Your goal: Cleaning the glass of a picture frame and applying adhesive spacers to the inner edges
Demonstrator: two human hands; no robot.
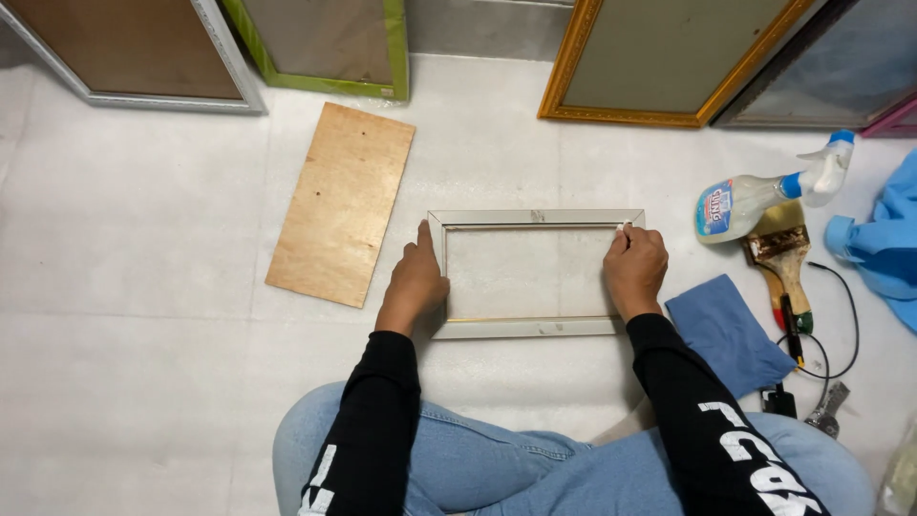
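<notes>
Head view, left hand (416,278) flat on pale frame (535,329), right hand (634,268) fingers perhaps pinching white scrap, blue-labelled spray bottle (764,196) right.

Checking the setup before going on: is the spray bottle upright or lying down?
Lying down. The spray bottle rests on its side on the floor, nozzle pointing right, beside the paintbrush.

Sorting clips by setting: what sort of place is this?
Probably a picture-framing workshop floor. Framed panels lean along the wall, both hands rest on a small frame, and a spray bottle and brush lie nearby.
</notes>
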